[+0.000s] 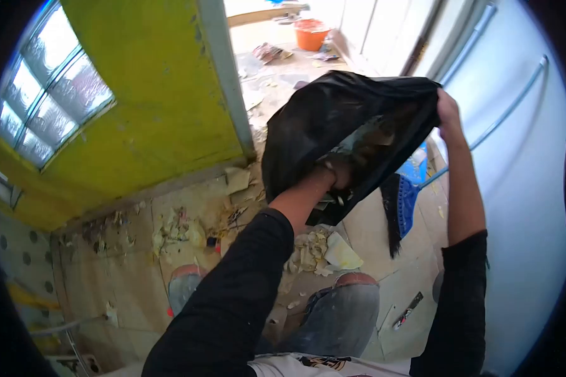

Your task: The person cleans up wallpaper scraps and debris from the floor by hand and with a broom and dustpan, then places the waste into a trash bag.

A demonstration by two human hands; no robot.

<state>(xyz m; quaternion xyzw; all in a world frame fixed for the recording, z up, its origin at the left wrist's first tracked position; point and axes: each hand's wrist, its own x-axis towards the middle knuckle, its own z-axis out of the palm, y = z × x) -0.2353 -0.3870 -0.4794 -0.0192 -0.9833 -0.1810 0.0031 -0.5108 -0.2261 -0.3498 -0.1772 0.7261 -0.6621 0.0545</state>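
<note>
A black plastic bag (pixel 308 125) hangs in front of me with its mouth tilted toward me, and scraps of debris show inside. My right hand (pixel 448 113) is closed on the bag's rim at the upper right. Into the bag's mouth reaches my left hand (pixel 339 173); its fingers are lost in the dark inside, so their grip is hidden. Below the bag, a heap of pale peeled scraps (pixel 311 251) lies on the floor near my knees. Beside the bag's right side is a broom (pixel 406 207) with a blue head and dark bristles.
More scraps (pixel 179 232) litter the tiles along the yellow wall (pixel 151 88). A scraper-like tool (pixel 409 311) lies at the right. Behind the broom is a blue object (pixel 415 164), partly hidden. An orange bucket (pixel 311 34) stands beyond the doorway, among more debris.
</note>
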